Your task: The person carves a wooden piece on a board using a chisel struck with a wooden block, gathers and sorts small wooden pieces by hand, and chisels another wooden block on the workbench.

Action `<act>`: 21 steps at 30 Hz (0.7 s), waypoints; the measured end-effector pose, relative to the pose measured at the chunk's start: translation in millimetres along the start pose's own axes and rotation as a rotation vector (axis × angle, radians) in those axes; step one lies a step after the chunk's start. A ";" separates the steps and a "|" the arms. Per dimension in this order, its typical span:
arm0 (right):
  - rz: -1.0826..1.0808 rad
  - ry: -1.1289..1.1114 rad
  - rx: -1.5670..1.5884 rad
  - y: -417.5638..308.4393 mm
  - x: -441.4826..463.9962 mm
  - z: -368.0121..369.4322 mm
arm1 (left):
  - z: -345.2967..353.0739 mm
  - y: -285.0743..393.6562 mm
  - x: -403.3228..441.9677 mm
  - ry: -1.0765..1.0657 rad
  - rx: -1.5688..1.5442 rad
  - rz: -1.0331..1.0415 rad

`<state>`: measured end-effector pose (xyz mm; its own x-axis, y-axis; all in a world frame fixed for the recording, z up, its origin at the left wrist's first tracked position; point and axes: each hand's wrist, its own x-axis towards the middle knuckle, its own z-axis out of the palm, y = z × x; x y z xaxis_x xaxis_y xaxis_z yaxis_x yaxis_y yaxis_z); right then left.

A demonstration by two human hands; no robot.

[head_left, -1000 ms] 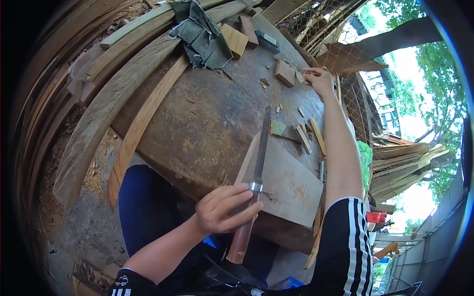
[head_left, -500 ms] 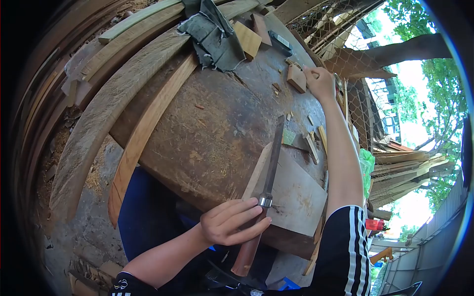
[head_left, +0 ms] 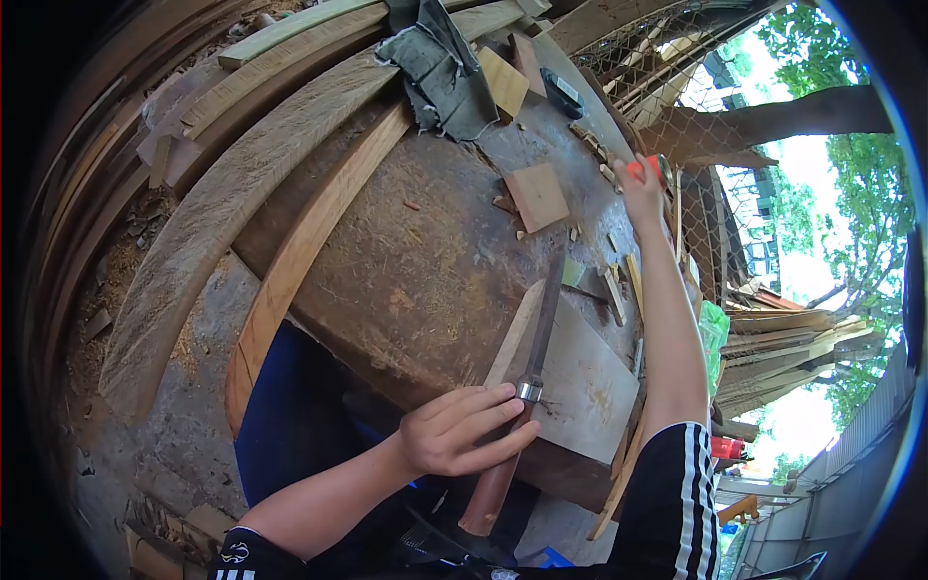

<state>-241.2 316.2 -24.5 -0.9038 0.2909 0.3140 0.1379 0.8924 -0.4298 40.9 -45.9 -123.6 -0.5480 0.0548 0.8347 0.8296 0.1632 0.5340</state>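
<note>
My left hand (head_left: 464, 430) is wrapped around the wooden handle of a chisel (head_left: 544, 333), just below its metal collar. The long dark blade points away over the workbench (head_left: 406, 261) and a pale flat board (head_left: 580, 387). At the bench's far right edge, my right hand (head_left: 643, 203) grips a small orange-red object (head_left: 650, 170) with a rounded metallic side; its exact kind is unclear. A squarish wood block (head_left: 537, 196) lies flat on the bench, left of my right hand and apart from it.
A torn grey cloth (head_left: 445, 87), a wood block (head_left: 503, 82) and a small black object (head_left: 562, 92) lie at the far end. Long curved timbers (head_left: 242, 184) line the left. Wire mesh (head_left: 691, 203) and a green bag (head_left: 713, 333) border the right.
The squarish wood block has shifted left and nearer, away from my right hand. My right hand has moved to the bench's edge and taken hold of the orange-red object. The chisel stays in my left.
</note>
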 end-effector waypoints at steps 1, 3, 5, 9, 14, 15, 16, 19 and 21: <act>0.044 0.003 -0.026 19.2 4.1 15.9 | -0.1 0.1 0.4 0.002 -0.002 0.001; 0.124 -0.087 -0.056 17.5 6.0 26.0 | -0.1 -0.6 1.0 0.002 -0.004 0.001; 0.046 -0.097 -0.043 -0.8 11.5 35.6 | -0.1 -3.1 0.0 -0.019 0.010 0.026; 0.007 -0.095 -0.086 -30.7 33.8 59.0 | 1.2 -2.9 -1.8 -0.029 0.009 0.037; -0.008 -0.003 -0.262 -47.6 46.3 82.4 | -0.6 -2.7 0.1 -0.038 0.007 0.026; -0.001 0.011 -0.298 -45.2 47.7 85.9 | -1.2 -2.5 0.4 -0.042 0.009 0.024; 0.013 0.005 -0.306 -42.1 48.9 86.4 | -1.3 -2.6 1.1 -0.040 0.008 0.024; 0.012 -0.010 -0.305 -36.7 45.6 79.4 | -1.9 -2.8 1.7 -0.037 0.002 0.019; -0.056 0.008 -0.371 -35.1 37.3 72.2 | -2.1 -3.2 2.3 -0.038 -0.001 0.024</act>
<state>-309.0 270.8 -58.8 -0.9109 0.2396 0.3359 0.2274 0.9708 -0.0758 37.2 -48.4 -123.1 -0.5318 0.0961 0.8414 0.8426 0.1604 0.5142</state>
